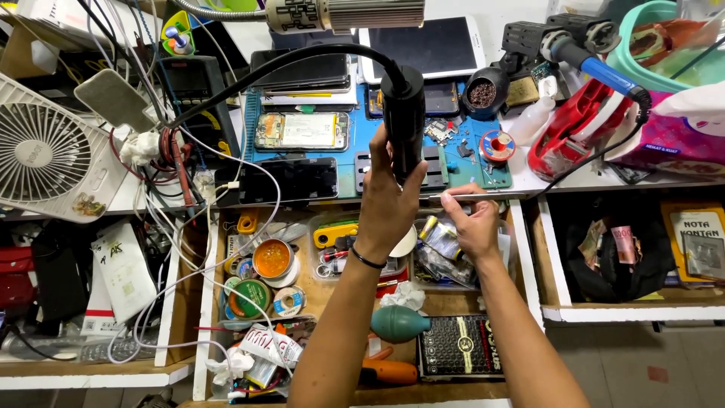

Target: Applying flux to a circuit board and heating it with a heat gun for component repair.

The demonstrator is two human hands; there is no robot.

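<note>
Gripping black hot-air handpiece [402, 113] w/ left hand [389, 198], fingers wrapped round barrel, thumb up one side; handpiece upright over blue work mat [362, 143], black hose arcing up and away to left. Right hand [474, 225] pinching thin metal tweezers [472, 194] betw. thumb and fingertips, tool lying roughly level along front edge of bench, just beside left wrist. Black band on left wrist. On mat: opened phone [301, 131] w/ internals exposed, left of handpiece; dark-screened phone [289, 180] below it at bench edge; solder spool [497, 145] to right; small circuit parts betw. handpiece and spool. Behind mat: white tablet [423, 47], screen dark; stacked dark devices left of it. At left: white desk fan [47, 149], tangle of white and black cables beside it. At right: red-and-white holder [575, 128], blue-handled iron [596, 69] resting above it, pink tissue pack at far right. Open drawer [317, 302] below bench, under both forearms: round tins and tape rolls at left, yellow-handled tool and clear trays near centre, teal rubber blower bulb [400, 323], black box [461, 346] just right of bulb, orange-handled tool at front.
</note>
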